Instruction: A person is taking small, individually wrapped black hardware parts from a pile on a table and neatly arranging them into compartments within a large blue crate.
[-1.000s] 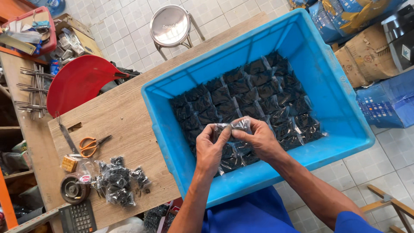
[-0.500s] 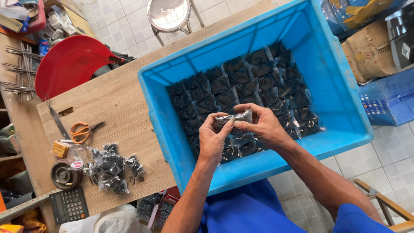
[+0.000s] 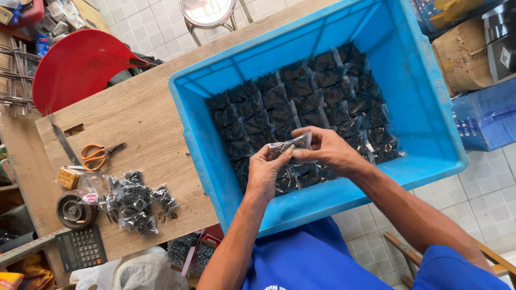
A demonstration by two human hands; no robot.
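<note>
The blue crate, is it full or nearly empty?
Partly full: small clear packets of dark parts line the blue crate floor, while its walls rise bare above them.

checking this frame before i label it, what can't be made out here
All in the head view:
- Contents of the small clear bag: dark pieces, too small to identify; the left hand and right hand cover part of it.
- Packets beneath both hands in the blue crate: hidden.
- Calculator keys: too small to read.
- Cardboard box: cut off by the right edge.
- Metal stool: cut off by the top edge.
</note>
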